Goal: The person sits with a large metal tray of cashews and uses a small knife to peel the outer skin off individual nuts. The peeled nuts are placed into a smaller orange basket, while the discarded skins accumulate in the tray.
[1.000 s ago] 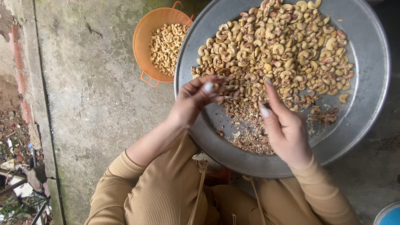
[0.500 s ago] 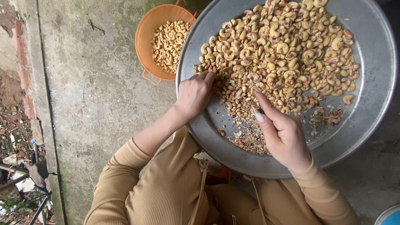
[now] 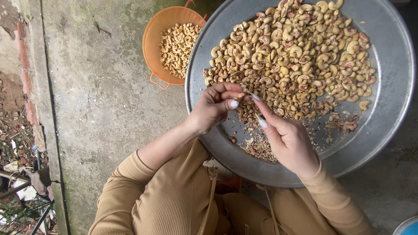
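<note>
A wide metal tray (image 3: 392, 109) rests over my lap, heaped with cashew nuts (image 3: 296, 52) that still carry brown skin. My left hand (image 3: 213, 106) and my right hand (image 3: 285, 137) meet above the tray's near side. The fingertips of both pinch a small nut between them, with a thin pale tool (image 3: 251, 95) at the right fingertips. Below the hands lies a patch of brown peel flakes (image 3: 261, 146).
An orange plastic basket (image 3: 154, 39) with pale peeled cashews (image 3: 178, 45) stands on the concrete floor (image 3: 100, 100) left of the tray. Bricks and rubble line the far left edge. A blue rim shows at the bottom right corner.
My left hand drew back from the nut heap toward my right hand, and both came together over the tray's near side around one nut.
</note>
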